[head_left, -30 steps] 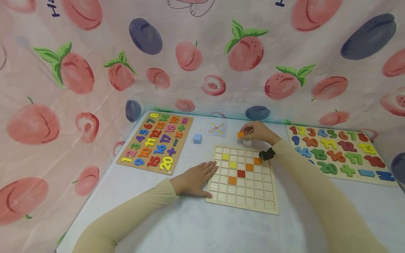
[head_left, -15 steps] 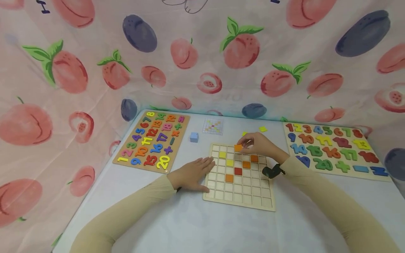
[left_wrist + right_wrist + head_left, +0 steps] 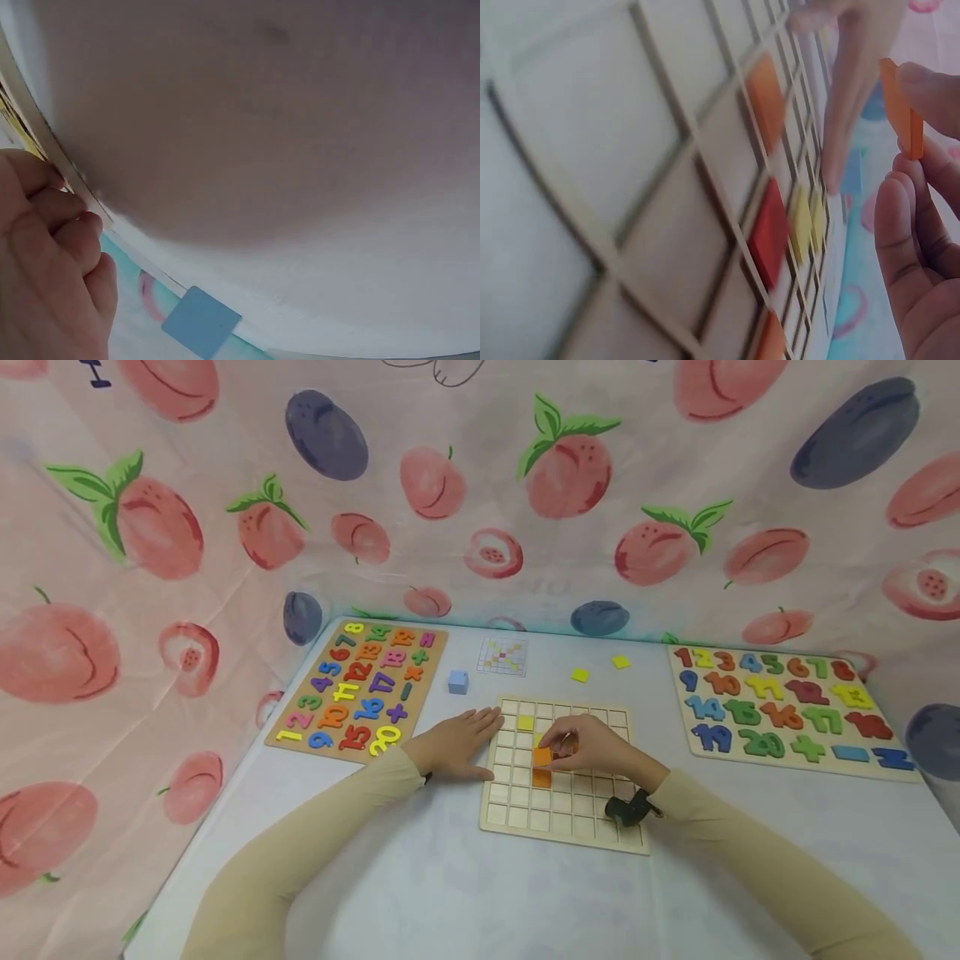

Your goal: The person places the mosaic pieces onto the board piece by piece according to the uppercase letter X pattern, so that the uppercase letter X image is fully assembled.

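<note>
My right hand (image 3: pixel 588 745) pinches an orange square tile (image 3: pixel 902 111) between thumb and fingers, above a wooden grid board (image 3: pixel 517 817). In the head view the tile overlaps another orange tile (image 3: pixel 542 779) set in the grid. The right wrist view also shows a red tile (image 3: pixel 769 234) and two yellow tiles, one yellow tile (image 3: pixel 801 223) beside the red one, in the board's squares. My left hand (image 3: pixel 456 745) rests along the board's left edge, fingers extended and thumb spread. In the left wrist view its fingertips (image 3: pixel 88 225) are at the board's rim.
Beyond the board lie two loose tiles, a near yellow tile (image 3: pixel 580 676) and a far yellow tile (image 3: pixel 621 662). A printed grid card (image 3: pixel 502 657) and a blue cube (image 3: pixel 458 682) are at the back. Number boards flank them: left board (image 3: pixel 420 710), right board (image 3: pixel 795 752).
My right hand has carried the orange tile from behind the board toward me and slightly left, over the grid. The left hand stays at the board's edge. The head view has shifted slightly.
</note>
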The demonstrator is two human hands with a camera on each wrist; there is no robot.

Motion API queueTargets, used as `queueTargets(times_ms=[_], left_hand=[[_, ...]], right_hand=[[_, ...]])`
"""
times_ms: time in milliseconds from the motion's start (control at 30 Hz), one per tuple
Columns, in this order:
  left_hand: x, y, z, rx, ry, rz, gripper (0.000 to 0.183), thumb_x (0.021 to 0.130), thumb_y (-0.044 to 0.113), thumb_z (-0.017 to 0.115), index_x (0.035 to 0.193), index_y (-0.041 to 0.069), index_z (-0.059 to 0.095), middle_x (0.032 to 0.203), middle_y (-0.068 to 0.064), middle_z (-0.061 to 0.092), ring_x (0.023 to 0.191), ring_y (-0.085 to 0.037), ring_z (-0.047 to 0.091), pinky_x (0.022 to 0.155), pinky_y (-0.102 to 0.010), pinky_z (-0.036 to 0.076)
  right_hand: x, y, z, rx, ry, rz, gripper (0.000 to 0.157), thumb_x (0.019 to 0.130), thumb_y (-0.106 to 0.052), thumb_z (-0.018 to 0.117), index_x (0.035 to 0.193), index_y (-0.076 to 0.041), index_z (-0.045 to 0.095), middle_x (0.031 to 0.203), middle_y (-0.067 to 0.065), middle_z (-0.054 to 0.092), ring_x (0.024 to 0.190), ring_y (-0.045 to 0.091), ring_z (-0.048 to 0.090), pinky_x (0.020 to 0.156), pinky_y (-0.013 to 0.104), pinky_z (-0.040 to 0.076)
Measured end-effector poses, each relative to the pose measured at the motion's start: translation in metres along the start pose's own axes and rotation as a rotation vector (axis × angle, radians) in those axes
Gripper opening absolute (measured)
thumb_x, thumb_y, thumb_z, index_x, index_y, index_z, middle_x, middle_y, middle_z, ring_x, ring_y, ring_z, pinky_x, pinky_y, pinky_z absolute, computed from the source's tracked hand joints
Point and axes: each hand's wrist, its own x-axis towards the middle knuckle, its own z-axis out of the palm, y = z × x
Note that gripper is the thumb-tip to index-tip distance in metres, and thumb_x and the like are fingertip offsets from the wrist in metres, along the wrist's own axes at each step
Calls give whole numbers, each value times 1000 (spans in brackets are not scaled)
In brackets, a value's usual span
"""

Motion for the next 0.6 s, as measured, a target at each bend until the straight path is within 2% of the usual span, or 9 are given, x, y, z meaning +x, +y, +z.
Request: queueTargets(times_ms=[167,333,600], left_hand=[[0,-3,4,-4,10,10,94,87,68,41,151,7,9,160,-9,6,148,-21,9,121,-34,13],[1,-3,6,-2,25,17,94,88,68,39,151,7,9,160,-9,6,148,-20,8,121,-33,12],[1,-3,6,5,40,30,94,88,67,40,151,5,10,159,-10,7,148,-22,10,121,-34,14]], right_hand=[[3,0,16,27,-59,-16,23,74,-13,79,95,-6,71,86,6,66,72,6,60,67,21,56],[5,-1,27,7,-106,20,22,73,-16,80,92,-11,71,82,0,64,70,5,57,63,20,53],[9,-3,36,-34,-154,35,24,70,-18,82,90,-12,71,79,-2,63,68,6,54,60,18,50]])
